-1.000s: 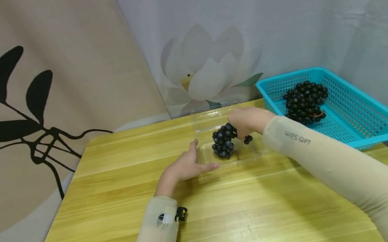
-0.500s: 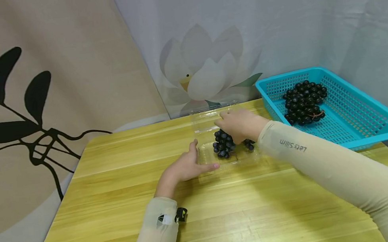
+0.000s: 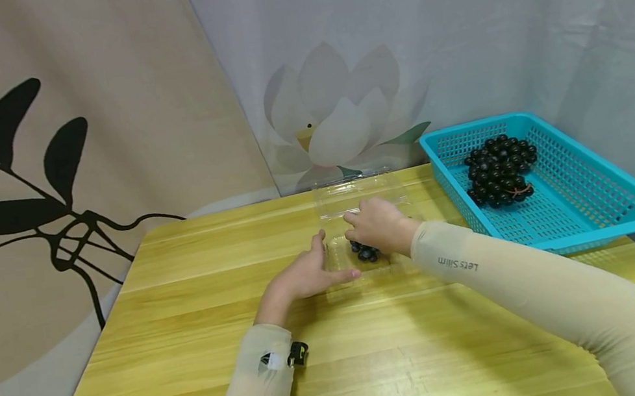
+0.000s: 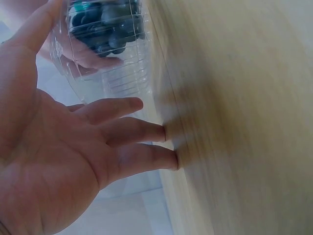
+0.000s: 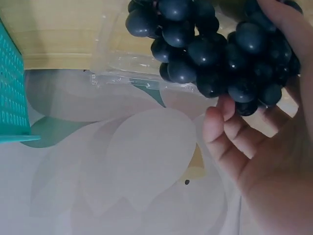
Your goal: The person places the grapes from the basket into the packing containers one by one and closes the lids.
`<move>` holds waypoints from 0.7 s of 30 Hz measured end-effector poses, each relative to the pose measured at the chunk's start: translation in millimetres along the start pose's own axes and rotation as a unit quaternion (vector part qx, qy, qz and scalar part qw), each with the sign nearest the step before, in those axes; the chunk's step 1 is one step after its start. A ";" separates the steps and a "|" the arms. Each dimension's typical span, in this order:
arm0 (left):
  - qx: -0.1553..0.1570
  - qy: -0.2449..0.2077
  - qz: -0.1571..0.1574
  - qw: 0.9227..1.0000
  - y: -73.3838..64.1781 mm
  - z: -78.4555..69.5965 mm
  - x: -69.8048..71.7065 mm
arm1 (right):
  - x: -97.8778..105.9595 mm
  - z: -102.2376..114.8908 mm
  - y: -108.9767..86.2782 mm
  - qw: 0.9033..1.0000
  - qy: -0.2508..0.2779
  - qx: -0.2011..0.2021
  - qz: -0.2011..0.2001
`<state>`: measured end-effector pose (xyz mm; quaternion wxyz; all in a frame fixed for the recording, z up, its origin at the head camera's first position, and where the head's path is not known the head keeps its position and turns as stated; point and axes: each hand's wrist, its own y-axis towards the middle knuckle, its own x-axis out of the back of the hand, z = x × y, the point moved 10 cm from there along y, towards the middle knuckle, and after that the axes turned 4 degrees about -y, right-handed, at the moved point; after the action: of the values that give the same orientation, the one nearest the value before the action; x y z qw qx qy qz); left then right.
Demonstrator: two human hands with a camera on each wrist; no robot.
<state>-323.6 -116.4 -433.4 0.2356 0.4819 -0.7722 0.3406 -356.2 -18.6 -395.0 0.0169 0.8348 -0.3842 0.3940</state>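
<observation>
A clear plastic clamshell box [image 3: 337, 258] lies with its lid [image 3: 359, 194] folded back on the wooden table. Inside it is a bunch of dark grapes [image 3: 366, 254], largely covered by my right hand [image 3: 382, 224] in the head view. In the right wrist view the thumb and curled fingers hold the grapes [image 5: 210, 51] from both sides. My left hand [image 3: 302, 273] is at the box's left side, thumb and fingers spread. The left wrist view shows this hand [image 4: 58, 152] with straight fingertips touching the tabletop and one digit along the box wall.
A blue plastic basket [image 3: 621, 227] stands at the right of the table, with another bunch of dark grapes [image 3: 499, 171] in it. Printed curtains [image 3: 332, 20] hang behind the table's back edge. Bare wooden tabletop [image 3: 371, 362] stretches in front of the box.
My right hand has moved left and slightly down over the box, from the bunch's right side to above it, covering more of the grapes. My left hand has stayed in place.
</observation>
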 end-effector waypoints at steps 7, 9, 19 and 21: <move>-0.002 0.002 -0.002 1.000 0.9 0.1 0.0 | -2.5 -1.2 8.4 1.000 0.022 0.008 -0.019; -0.002 0.002 -0.001 1.000 0.3 -0.5 -0.1 | -3.8 -3.5 10.3 0.998 0.051 0.004 -0.020; -0.002 0.003 0.009 1.000 1.8 -0.3 -2.2 | -5.2 -11.0 16.0 0.986 0.159 -0.020 -0.043; -0.002 0.004 0.009 1.000 2.1 0.1 -2.3 | -5.1 -11.9 17.7 0.984 0.169 -0.025 -0.043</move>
<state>-324.5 -114.5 -435.7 0.2364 0.4728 -0.7762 0.3436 -377.4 -24.0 -395.1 0.1200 0.7712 -0.3491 0.5187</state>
